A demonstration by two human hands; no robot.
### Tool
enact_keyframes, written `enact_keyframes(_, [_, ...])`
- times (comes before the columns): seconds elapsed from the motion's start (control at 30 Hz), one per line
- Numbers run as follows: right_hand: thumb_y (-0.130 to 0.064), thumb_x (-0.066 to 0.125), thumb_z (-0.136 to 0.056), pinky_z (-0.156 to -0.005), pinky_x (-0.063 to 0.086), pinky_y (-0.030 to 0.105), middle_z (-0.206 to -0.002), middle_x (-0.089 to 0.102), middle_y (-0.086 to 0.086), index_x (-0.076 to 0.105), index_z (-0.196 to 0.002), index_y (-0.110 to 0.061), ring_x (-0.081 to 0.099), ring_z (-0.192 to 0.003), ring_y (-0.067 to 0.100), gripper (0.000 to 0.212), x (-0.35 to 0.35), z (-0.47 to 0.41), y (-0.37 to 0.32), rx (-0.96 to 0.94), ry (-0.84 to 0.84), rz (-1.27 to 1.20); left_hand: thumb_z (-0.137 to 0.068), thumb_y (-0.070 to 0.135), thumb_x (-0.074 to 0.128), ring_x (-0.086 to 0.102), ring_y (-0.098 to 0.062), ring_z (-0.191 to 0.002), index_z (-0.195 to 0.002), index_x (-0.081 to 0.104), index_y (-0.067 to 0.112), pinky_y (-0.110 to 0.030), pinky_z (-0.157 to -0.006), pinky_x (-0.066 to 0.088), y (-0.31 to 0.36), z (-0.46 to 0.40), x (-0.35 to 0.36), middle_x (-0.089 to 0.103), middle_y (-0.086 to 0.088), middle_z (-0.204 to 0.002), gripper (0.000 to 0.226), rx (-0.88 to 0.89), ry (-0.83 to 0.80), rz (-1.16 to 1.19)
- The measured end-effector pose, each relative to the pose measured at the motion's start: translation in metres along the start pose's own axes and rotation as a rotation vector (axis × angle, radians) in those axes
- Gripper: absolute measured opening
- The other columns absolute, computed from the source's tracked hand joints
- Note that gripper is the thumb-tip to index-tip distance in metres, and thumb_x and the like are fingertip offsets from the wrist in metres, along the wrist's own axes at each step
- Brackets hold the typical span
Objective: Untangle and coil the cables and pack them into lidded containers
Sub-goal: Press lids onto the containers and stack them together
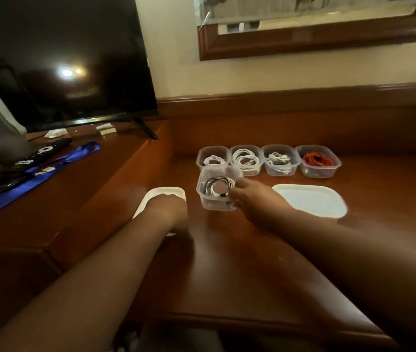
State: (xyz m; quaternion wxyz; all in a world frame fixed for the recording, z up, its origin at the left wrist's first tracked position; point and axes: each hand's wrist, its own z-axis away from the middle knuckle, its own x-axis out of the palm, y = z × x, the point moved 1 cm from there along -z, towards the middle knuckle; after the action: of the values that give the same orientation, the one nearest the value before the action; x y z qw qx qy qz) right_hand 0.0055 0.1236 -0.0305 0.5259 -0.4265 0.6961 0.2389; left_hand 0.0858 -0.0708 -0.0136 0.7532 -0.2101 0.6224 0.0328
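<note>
A: Where are we?

B: A polished reddish-brown wooden desk (227,262) under a wall mirror. The flat white plastic lid (310,200) lies at right. The right hand (255,199) grasps the near wall of the clear plastic tub (217,189) holding the coiled black-and-white cable (218,187). The left hand (168,212) rests on another white lid (162,199); its grip I can't tell.

A: How will the tub handle?

B: Probably light, thin-walled and flexible; hold the rim, since the springy coil may pop up.

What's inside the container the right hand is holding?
A coiled dark and white cable lies inside the clear container. The right hand covers its near right corner.
</note>
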Motion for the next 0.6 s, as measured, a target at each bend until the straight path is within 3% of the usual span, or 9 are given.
enact_keyframes(0.13, [-0.003,0.065,-0.088,-0.073,0.045,0.029,-0.12,0.058,0.003,0.061,-0.125,-0.024,0.06,-0.1,0.024,0.042,0.005,0.037,-0.005,0.034,-0.019,-0.021,-0.083,0.02,0.058,0.066,-0.024,-0.105,-0.113,0.059,0.012,-0.032,-0.093,0.05,0.016,0.017,-0.007,0.068,-0.004,-0.11,0.031,0.018,-0.105,-0.101])
enact_keyframes(0.23, [-0.007,0.066,-0.087,-0.074,0.052,0.034,-0.119,0.057,0.005,0.061,-0.125,-0.024,0.06,-0.099,0.025,0.041,0.01,0.056,-0.005,0.041,-0.031,-0.039,-0.09,0.009,0.051,0.061,-0.024,-0.119,-0.128,0.058,0.009,-0.035,-0.102,0.044,0.017,0.017,-0.005,0.064,-0.008,-0.125,0.038,-0.049,-0.129,-0.114])
enact_keyframes(0.3, [-0.014,0.068,-0.086,-0.076,0.054,0.039,-0.117,0.055,0.005,0.061,-0.124,-0.023,0.059,-0.1,0.025,0.039,0.012,0.066,-0.003,0.039,-0.061,-0.019,-0.091,0.012,0.05,0.06,-0.023,-0.119,-0.127,0.056,0.01,-0.032,-0.097,0.045,0.016,0.018,-0.001,0.062,-0.007,-0.127,0.037,-0.039,-0.056,-0.13])
enact_keyframes(0.37, [-0.018,0.07,-0.085,-0.077,0.052,0.036,-0.118,0.054,0.006,0.062,-0.123,-0.021,0.058,-0.101,0.025,0.038,0.014,0.075,-0.001,0.046,-0.069,-0.046,-0.093,0.014,0.046,0.058,-0.02,-0.119,-0.129,0.053,0.012,-0.031,-0.096,0.045,0.013,0.02,0.005,0.059,-0.005,-0.127,0.037,-0.021,0.062,-0.159])
enact_keyframes(0.47, [-0.019,0.069,-0.087,-0.085,0.048,0.028,-0.127,0.051,0.006,0.062,-0.125,-0.019,0.056,-0.109,0.023,0.039,0.014,0.086,0.002,0.085,-0.052,-0.115,-0.099,0.013,0.04,0.044,-0.019,-0.135,-0.143,0.04,0.01,-0.029,-0.107,0.038,0.012,0.021,0.008,0.044,-0.006,-0.145,0.043,-0.019,0.068,-0.195])
enact_keyframes(0.6, [-0.025,0.072,-0.087,-0.101,0.038,0.023,-0.142,0.041,0.004,0.049,-0.138,-0.019,0.048,-0.126,0.019,0.056,0.008,0.09,0.0,0.263,0.005,-0.328,-0.099,0.021,0.042,0.055,-0.029,-0.118,-0.136,0.049,0.011,-0.04,-0.094,0.049,0.008,0.023,-0.007,0.046,-0.01,-0.13,0.039,-0.118,0.199,0.024])
